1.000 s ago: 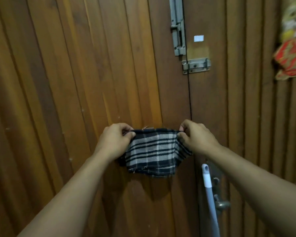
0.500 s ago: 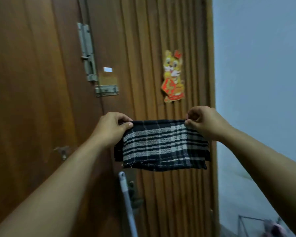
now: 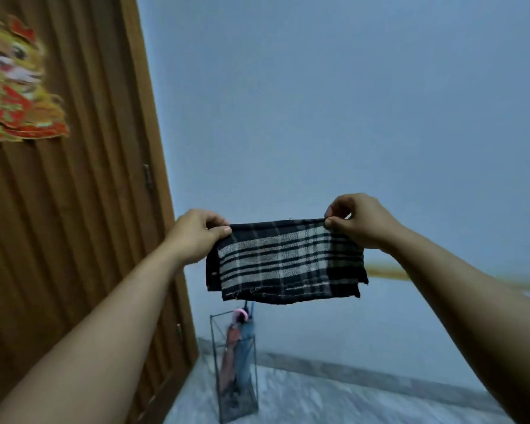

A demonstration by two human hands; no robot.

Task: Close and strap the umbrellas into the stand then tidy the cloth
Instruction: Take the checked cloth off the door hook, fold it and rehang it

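Observation:
A folded black-and-white plaid cloth (image 3: 285, 260) hangs stretched between my hands at chest height. My left hand (image 3: 196, 232) pinches its upper left corner, and my right hand (image 3: 357, 220) pinches its upper right corner. Below the cloth, on the floor by the wall, stands a black wire umbrella stand (image 3: 236, 368). Two closed umbrellas are in it, a reddish one (image 3: 228, 356) and a blue one (image 3: 245, 353), with a pink handle at the top. Whether their straps are fastened cannot be seen.
A brown ribbed wooden door (image 3: 74, 209) fills the left side, with a red and gold paper decoration (image 3: 16, 87) stuck on it. A pale blue wall (image 3: 318, 102) is ahead, above a grey marbled floor (image 3: 334, 399) with a skirting strip.
The view has swung right, from the door and its bolt to the blue wall and the umbrella stand. Both hands still hold the cloth, now spread a little wider.

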